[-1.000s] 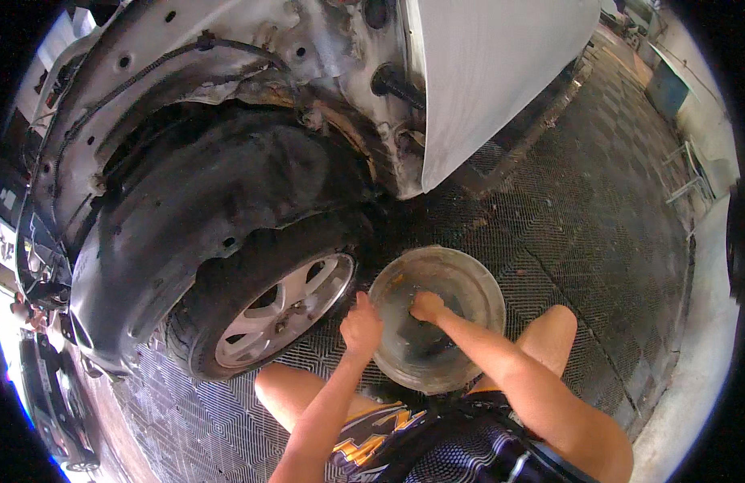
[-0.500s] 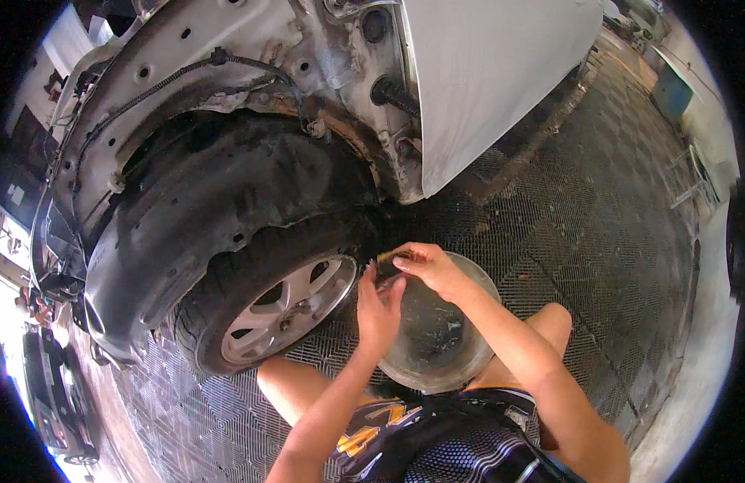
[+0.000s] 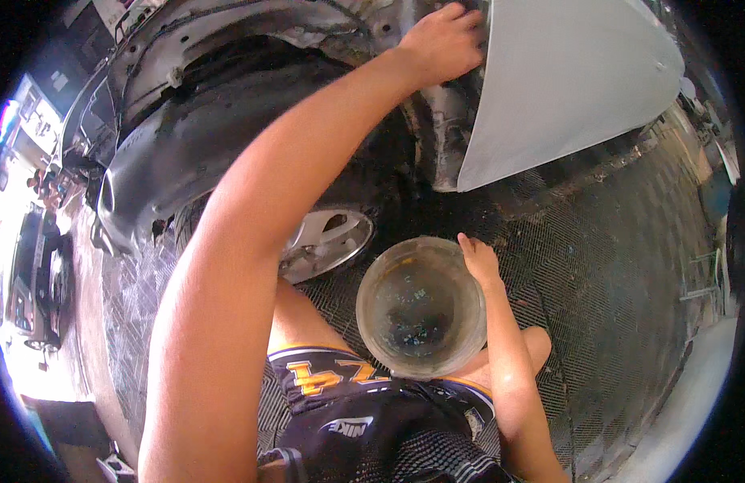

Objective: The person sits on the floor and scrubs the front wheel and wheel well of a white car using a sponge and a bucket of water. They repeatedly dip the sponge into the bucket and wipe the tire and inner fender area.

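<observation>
My left hand (image 3: pixel 445 42) is stretched far up to the car body, beside the front edge of the grey door panel (image 3: pixel 577 76). Its fingers are bent and partly blurred, so whether they hold anything is hidden. Low on the right, my right hand (image 3: pixel 480 259) grips the rim of a round, clear-looking basin (image 3: pixel 367 334). Murky water (image 3: pixel 416 294) with pale specks lies in the basin. A small yellowish bit (image 3: pixel 408 260) shows near its far side.
Left of the basin is the car's alloy wheel (image 3: pixel 340 241), partly behind my left arm. A black wheel-arch liner (image 3: pixel 151 181) hangs beyond it. Dark ridged floor tiles (image 3: pixel 581 241) spread to the right. Another car (image 3: pixel 33 278) stands at far left.
My hands were together over the basin with a small dark and yellowish piece. My left hand has gone up to the car body; my right has come down onto the basin's rim.
</observation>
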`<state>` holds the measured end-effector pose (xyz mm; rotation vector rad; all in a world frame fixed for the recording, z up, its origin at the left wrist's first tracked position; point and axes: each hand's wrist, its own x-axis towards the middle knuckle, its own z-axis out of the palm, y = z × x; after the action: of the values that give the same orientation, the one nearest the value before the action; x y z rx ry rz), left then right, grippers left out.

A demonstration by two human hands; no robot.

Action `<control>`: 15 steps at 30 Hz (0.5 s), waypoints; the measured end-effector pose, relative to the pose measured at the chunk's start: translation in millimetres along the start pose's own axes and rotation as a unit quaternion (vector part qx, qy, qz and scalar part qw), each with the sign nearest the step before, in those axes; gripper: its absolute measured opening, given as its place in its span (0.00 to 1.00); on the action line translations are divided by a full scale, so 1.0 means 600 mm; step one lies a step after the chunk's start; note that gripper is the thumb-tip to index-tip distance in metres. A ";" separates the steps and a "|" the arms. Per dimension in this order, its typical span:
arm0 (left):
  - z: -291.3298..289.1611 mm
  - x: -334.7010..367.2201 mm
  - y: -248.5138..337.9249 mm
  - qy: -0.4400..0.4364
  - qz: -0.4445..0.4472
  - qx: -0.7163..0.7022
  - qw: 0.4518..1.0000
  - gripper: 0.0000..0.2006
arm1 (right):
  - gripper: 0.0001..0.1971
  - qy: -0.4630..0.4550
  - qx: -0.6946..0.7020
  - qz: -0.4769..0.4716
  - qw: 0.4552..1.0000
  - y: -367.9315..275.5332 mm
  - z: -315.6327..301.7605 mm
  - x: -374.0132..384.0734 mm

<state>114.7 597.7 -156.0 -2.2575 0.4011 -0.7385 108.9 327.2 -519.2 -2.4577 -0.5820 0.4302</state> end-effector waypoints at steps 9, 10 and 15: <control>0.132 0.050 -0.007 0.190 0.105 0.015 0.976 0.18 | 0.41 -0.070 -0.056 0.010 0.996 -0.009 0.012 0.010; 0.136 0.056 -0.004 0.156 0.110 0.014 0.982 0.19 | 0.42 -0.058 -0.069 0.016 0.996 -0.005 0.011 0.015; 0.090 0.047 0.015 0.194 0.066 -0.013 0.979 0.17 | 0.40 -0.041 -0.043 0.036 0.998 0.006 -0.004 -0.001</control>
<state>169.1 606.8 -182.8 -2.0817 0.7425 -1.1114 110.4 323.4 -519.4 -2.5585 -0.5585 0.5471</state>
